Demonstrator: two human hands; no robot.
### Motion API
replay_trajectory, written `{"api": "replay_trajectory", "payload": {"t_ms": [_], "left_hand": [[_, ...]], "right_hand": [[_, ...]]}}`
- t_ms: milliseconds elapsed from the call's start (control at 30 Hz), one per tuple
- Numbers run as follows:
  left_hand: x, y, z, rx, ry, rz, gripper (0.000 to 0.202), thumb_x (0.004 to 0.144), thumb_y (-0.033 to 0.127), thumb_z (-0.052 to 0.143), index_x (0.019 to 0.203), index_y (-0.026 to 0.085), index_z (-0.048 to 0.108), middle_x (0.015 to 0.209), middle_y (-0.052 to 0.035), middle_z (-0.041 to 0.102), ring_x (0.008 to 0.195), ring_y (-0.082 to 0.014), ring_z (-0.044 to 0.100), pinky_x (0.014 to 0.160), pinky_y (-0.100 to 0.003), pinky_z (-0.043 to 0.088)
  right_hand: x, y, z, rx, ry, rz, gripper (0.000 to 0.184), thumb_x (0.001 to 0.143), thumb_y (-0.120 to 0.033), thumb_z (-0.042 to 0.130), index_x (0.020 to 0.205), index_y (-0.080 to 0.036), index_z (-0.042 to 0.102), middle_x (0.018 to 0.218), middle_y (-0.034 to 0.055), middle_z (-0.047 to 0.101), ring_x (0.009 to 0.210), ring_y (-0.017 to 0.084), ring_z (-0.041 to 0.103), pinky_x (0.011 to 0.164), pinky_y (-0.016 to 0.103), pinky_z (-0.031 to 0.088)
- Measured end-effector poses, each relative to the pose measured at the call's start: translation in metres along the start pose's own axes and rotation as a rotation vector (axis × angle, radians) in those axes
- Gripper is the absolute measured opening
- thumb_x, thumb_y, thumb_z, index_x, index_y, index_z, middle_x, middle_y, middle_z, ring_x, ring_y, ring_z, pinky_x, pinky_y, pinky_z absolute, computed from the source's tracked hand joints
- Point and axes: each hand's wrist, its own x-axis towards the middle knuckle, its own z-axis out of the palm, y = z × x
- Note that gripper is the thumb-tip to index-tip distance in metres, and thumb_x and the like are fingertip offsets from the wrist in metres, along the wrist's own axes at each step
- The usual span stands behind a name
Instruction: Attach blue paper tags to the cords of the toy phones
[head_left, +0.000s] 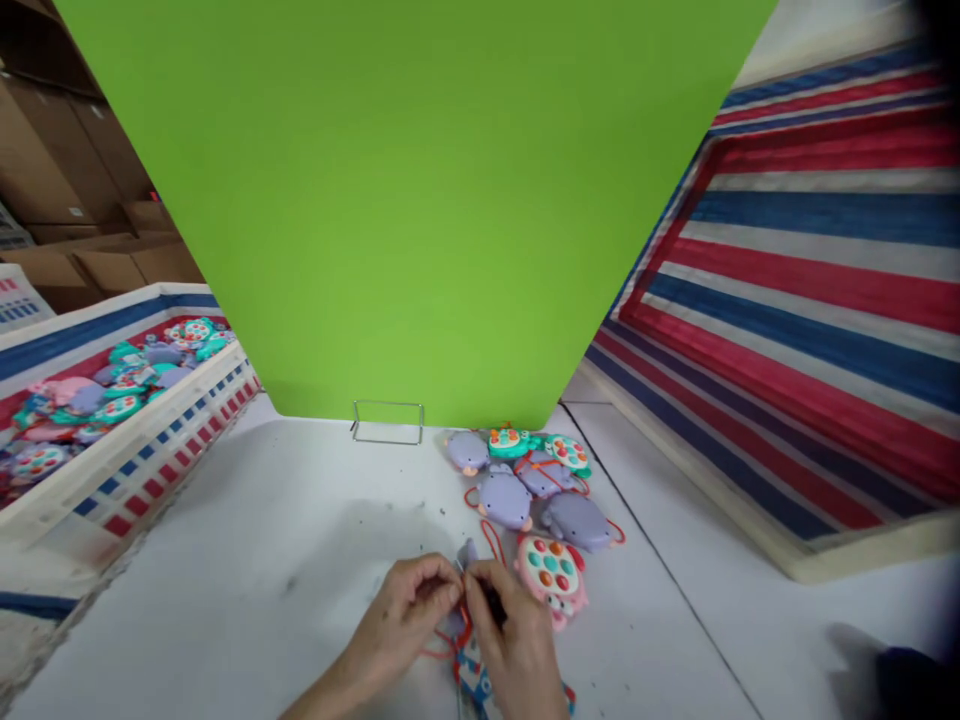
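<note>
Low in the middle, my left hand and my right hand meet fingertip to fingertip. Both are closed in a pinch on a thin red cord, whose pinched part is mostly hidden. A small purple toy shows partly behind the fingertips. Beneath my right hand lies a blue, white and red patterned piece, largely covered. Just beyond that hand is a pink toy with coloured round buttons. Several purple toys and teal button toys with red cords lie farther back.
A green panel rises at the back of the white table, a wire stand at its foot. On the left, a crate holds many toys. A striped, lined crate borders the right. Cardboard boxes are stacked behind.
</note>
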Motion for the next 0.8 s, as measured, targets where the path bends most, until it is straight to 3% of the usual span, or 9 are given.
{"api": "replay_trajectory", "payload": {"t_ms": [100,267,433,500,667,800], "left_hand": [[0.000,-0.009,0.004,-0.105,0.032,-0.004,0.035,0.075,0.047,0.051,0.069,0.013,0.055,0.063,-0.0015,0.052,0.061,-0.0129,0.048,0.058,-0.022,0.039],[0.009,-0.014,0.000,-0.088,0.107,0.007,0.036,0.076,0.049,0.049,0.063,0.015,0.050,0.053,0.0013,0.045,0.050,-0.0103,0.042,0.049,-0.020,0.034],[0.012,-0.008,-0.017,-0.033,0.219,0.038,0.032,0.079,0.043,0.046,0.061,0.016,0.046,0.049,0.0038,0.040,0.045,-0.0086,0.037,0.045,-0.020,0.029],[0.011,-0.008,-0.024,-0.048,0.247,0.035,0.031,0.078,0.042,0.046,0.061,0.016,0.044,0.048,0.0050,0.038,0.044,-0.0080,0.033,0.043,-0.019,0.026],[0.005,-0.010,-0.036,-0.044,0.288,0.023,0.029,0.077,0.040,0.046,0.060,0.017,0.043,0.048,0.0062,0.033,0.044,-0.0079,0.029,0.043,-0.019,0.023],[-0.002,-0.009,-0.047,0.001,0.339,0.036,0.028,0.079,0.038,0.044,0.061,0.016,0.044,0.051,0.0057,0.033,0.049,-0.0086,0.031,0.046,-0.019,0.024]], "right_hand": [[-0.001,0.003,0.004,0.078,0.000,-0.005,0.024,0.086,-0.030,0.040,0.072,-0.018,0.054,0.057,-0.0016,0.054,0.050,0.011,0.052,0.049,0.018,0.041],[0.010,-0.003,0.002,0.003,-0.111,-0.045,0.023,0.087,-0.027,0.039,0.071,-0.019,0.054,0.059,-0.0016,0.055,0.053,0.012,0.052,0.052,0.021,0.040],[0.025,-0.014,-0.016,-0.052,-0.106,-0.173,0.015,0.087,-0.019,0.037,0.091,-0.021,0.051,0.081,0.0027,0.056,0.070,0.015,0.057,0.064,0.024,0.044],[0.027,-0.014,-0.022,-0.134,-0.153,-0.209,0.015,0.084,-0.014,0.040,0.092,-0.021,0.050,0.085,0.0028,0.056,0.071,0.014,0.058,0.063,0.023,0.044],[0.032,-0.009,-0.028,-0.489,-0.367,-0.318,0.028,0.081,-0.003,0.036,0.069,-0.021,0.054,0.071,0.0016,0.057,0.053,0.012,0.057,0.047,0.021,0.039],[0.039,-0.020,-0.036,-0.690,-0.452,-0.236,0.025,0.083,-0.008,0.040,0.066,-0.021,0.054,0.069,0.0017,0.060,0.059,0.016,0.060,0.049,0.023,0.038]]}}
